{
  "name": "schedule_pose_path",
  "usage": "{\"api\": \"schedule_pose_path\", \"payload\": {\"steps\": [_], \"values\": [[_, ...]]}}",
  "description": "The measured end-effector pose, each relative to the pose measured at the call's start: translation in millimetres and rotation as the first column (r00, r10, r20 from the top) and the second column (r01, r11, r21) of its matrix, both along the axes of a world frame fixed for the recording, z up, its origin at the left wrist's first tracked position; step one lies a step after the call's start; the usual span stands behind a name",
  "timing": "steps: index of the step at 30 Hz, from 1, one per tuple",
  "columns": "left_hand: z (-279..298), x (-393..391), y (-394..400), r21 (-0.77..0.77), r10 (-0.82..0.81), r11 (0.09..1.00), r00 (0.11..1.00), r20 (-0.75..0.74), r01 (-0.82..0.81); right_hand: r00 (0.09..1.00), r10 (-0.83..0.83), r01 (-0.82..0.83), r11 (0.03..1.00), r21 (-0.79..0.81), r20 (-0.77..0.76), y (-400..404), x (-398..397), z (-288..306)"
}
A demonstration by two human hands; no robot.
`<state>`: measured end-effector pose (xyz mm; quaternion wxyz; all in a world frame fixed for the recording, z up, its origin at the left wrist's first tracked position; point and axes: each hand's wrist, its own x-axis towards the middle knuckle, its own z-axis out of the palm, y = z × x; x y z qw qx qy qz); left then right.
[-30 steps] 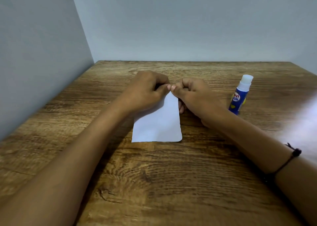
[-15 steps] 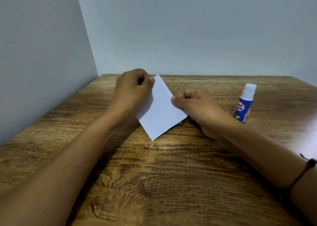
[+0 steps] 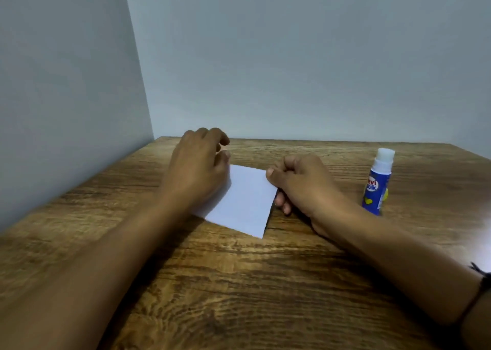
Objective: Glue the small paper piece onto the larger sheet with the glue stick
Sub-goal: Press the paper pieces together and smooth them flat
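Grey walls corner a wooden bench (image 3: 239, 283). The left hand (image 3: 196, 174) hides the white paper's (image 3: 241, 203) left edge, fingers loosely spread. The right hand (image 3: 303, 187) pinches its right corner, fingers curled. The glue stick (image 3: 377, 183) stands right of those fingers.

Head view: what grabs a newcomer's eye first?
The white rectangular paper sheet at the centre of the brown wood-grain table, skewed with one corner toward the camera. The left hand rests over its left edge, fingers loosely curled, while the right hand pinches its right edge. To the right a blue-and-white glue stick stands upright, apart from both hands, against plain grey walls.
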<state>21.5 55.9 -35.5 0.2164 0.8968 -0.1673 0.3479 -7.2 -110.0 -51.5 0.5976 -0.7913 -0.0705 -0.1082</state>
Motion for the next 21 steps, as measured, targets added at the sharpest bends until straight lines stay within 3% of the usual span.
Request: {"api": "schedule_pose_path", "payload": {"steps": [2, 4, 7, 12, 19, 21], "values": [[1, -8, -8, 0.037, -0.172, 0.985, 0.984, 0.039, 0.171, 0.998, 0.005, -0.004, 1.0, -0.027, 0.06, 2, -2, 0], [0, -17, -17, 0.064, -0.294, 0.953, 0.956, -0.023, 0.295, 0.995, 0.013, -0.013, 1.0, -0.004, 0.096, 2, -3, 1], [1, -20, -21, 0.016, -0.362, 0.931, 0.928, -0.084, 0.365, 0.994, 0.026, -0.031, 0.998, 0.05, 0.102, 2, -5, 5], [1, -18, -23, -0.067, -0.286, 0.957, 0.954, -0.088, 0.281, 1.0, 0.019, -0.02, 0.989, 0.148, 0.007, 3, -3, 5], [4, -13, -18, -0.273, -0.041, 0.962, 0.998, -0.047, 0.027, 0.999, 0.038, -0.033, 0.984, 0.177, -0.025, 4, -6, 4], [4, -14, -17, -0.268, -0.059, 0.962, 0.997, -0.049, 0.044, 0.999, 0.051, -0.048, 0.977, 0.208, -0.011, 5, -8, 5]]}}
